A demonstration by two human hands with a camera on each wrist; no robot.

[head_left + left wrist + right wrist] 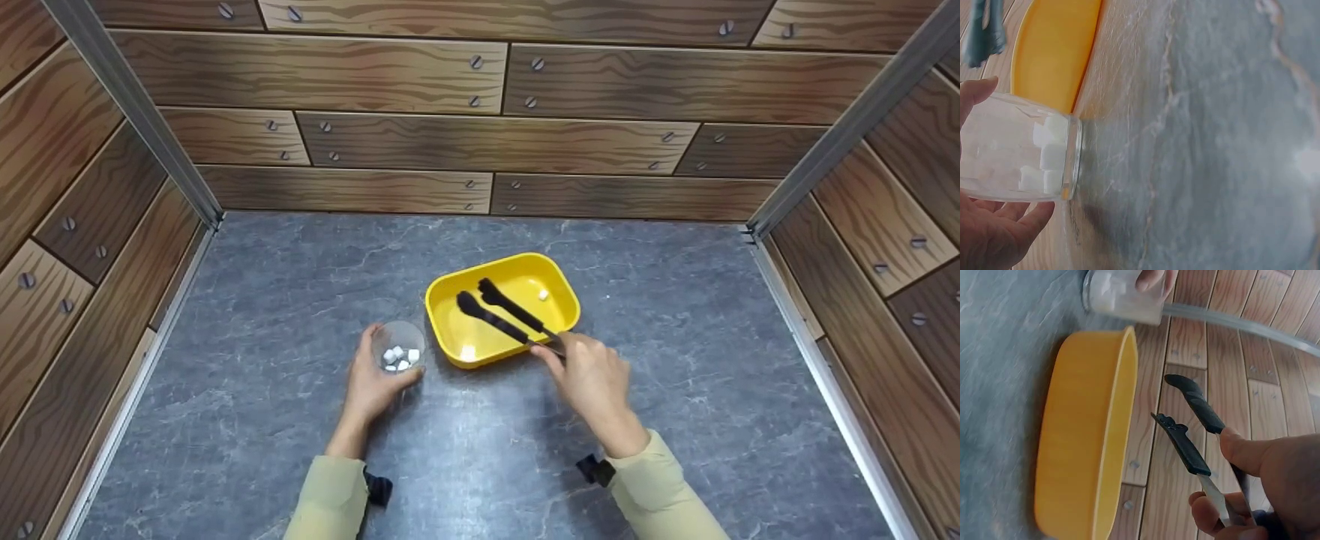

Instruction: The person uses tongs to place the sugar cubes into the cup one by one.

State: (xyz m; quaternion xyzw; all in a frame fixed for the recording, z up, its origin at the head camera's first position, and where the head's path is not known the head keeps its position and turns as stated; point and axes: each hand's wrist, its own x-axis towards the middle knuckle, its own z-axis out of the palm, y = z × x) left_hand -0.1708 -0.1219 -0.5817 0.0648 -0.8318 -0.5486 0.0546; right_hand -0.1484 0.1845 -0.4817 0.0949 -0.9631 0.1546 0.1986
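My left hand grips a clear glass that stands on the floor-like surface, fingers and thumb round its sides. Several white cubes lie at the bottom of the glass. My right hand holds metal tongs with black tips, over the yellow tray. The two tips are spread apart with nothing between them. One small white cube lies inside the tray, near its far right side. A bright spot at the tray's near edge may be glare; I cannot tell.
Grey marbled surface surrounds the tray and glass. Wood-patterned walls with metal corner strips enclose the back and both sides. The glass stands just left of the tray, with a narrow gap between.
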